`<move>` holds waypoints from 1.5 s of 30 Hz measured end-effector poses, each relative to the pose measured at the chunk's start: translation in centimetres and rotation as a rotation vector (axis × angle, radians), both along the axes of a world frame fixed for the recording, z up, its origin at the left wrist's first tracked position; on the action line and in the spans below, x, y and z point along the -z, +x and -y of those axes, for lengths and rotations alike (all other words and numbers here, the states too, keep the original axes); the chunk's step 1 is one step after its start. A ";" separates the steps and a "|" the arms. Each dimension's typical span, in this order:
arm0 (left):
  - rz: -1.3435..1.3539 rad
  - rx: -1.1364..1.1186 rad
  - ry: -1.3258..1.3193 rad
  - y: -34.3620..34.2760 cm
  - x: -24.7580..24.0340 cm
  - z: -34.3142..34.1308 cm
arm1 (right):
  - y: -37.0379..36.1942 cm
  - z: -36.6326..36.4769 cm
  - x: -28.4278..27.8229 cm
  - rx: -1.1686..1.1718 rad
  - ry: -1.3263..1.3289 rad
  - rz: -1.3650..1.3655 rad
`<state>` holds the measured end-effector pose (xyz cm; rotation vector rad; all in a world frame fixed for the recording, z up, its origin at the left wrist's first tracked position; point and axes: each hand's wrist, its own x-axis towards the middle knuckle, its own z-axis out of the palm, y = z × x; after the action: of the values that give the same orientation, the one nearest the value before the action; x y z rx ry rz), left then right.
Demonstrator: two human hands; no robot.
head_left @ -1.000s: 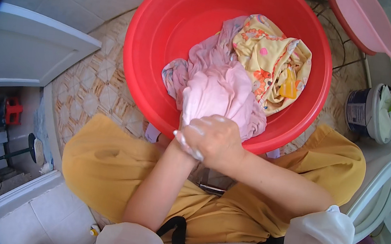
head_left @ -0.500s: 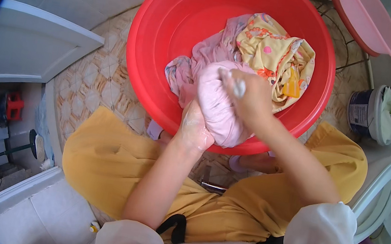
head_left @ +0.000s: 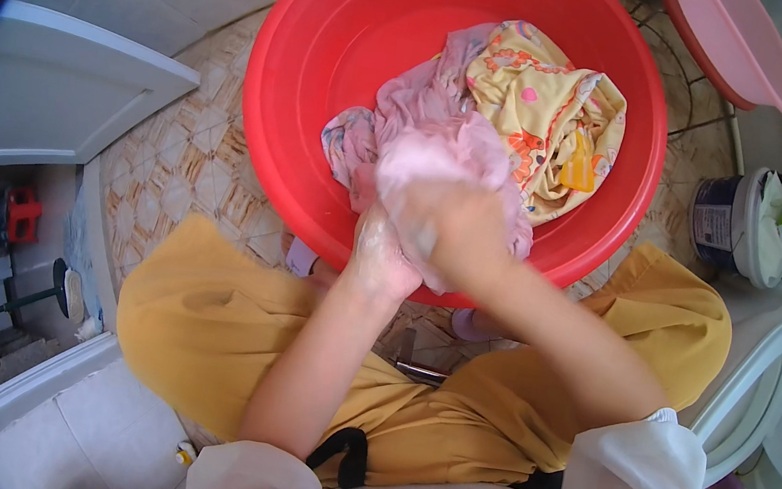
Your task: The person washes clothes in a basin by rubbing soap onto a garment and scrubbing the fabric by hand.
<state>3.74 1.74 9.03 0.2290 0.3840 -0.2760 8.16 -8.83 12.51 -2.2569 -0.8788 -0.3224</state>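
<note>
A pink cloth (head_left: 481, 147) lies bunched over the near side of a large red tub (head_left: 274, 116). My left hand (head_left: 384, 254), wet with whitish suds, grips it from below on the left; its fingers are mostly hidden by the fabric. On top of the cloth is my right hand (head_left: 463, 235), bent at the wrist and smeared by motion, so its fingers do not show clearly. Beyond them in the tub lie a mauve-pink patterned garment (head_left: 413, 96) and a yellow printed garment (head_left: 508, 70) with an orange-yellow patch (head_left: 579, 163).
A pink basin (head_left: 734, 43) rests on a dark wire rack at the upper right. Below it stand a lidded bucket (head_left: 723, 223) and a white toilet (head_left: 753, 390). A white door (head_left: 60, 94) is at the left. My knees flank the tub on a tiled floor (head_left: 156, 159).
My right hand has moved down and left across the pink cloth, toward my left hand. The rounded, smooth bundle has become looser and more crumpled. The view has shifted slightly.
</note>
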 end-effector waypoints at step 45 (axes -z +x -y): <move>-0.273 -0.230 0.615 2.0 -4.7 -4.0 | 6.3 5.2 -1.2 -0.094 0.245 -1.134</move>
<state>5.72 5.76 13.73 0.7498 0.7565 0.0484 14.47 -14.06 13.70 -1.7275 -0.2892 0.7912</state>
